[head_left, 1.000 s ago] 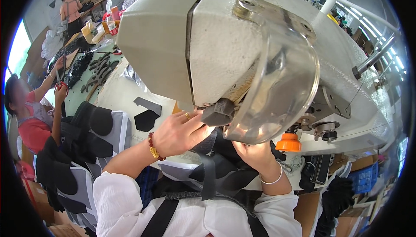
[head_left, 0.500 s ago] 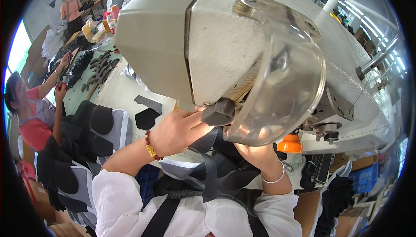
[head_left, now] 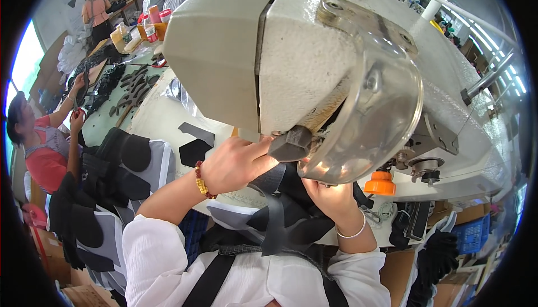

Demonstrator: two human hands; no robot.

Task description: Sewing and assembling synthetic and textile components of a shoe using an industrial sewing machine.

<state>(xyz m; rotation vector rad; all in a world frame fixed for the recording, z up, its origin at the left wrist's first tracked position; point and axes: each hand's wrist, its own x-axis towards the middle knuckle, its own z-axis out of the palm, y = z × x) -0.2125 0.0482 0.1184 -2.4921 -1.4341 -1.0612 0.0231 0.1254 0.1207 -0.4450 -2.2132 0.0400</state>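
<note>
A large cream sewing machine [head_left: 308, 54] fills the upper middle, with a curved clear guard [head_left: 381, 94] and a dark grey block [head_left: 290, 144] at its head. My left hand [head_left: 238, 162], with a beaded bracelet, reaches in from the left; its fingers are bent together and the tips vanish behind the block. Under the guard, my right hand [head_left: 332, 196] is curled at the edge of a black fabric piece [head_left: 297, 189]. The fabric lies between my hands and hangs toward my lap with a dark grey strip [head_left: 274, 223] and grey-white panels [head_left: 232, 217]. The needle is hidden.
Dark cut pieces [head_left: 195, 150] lie on the white table left of the machine. Stacks of black and grey padded pieces [head_left: 137, 155] stand further left. A co-worker [head_left: 47, 144] holds scissors at a green table. An orange knob [head_left: 381, 183] and a blue crate [head_left: 471, 233] are at right.
The view has shifted slightly, moving the machine a little to the right in the picture. Both hands keep nearly the same places beside the machine head.
</note>
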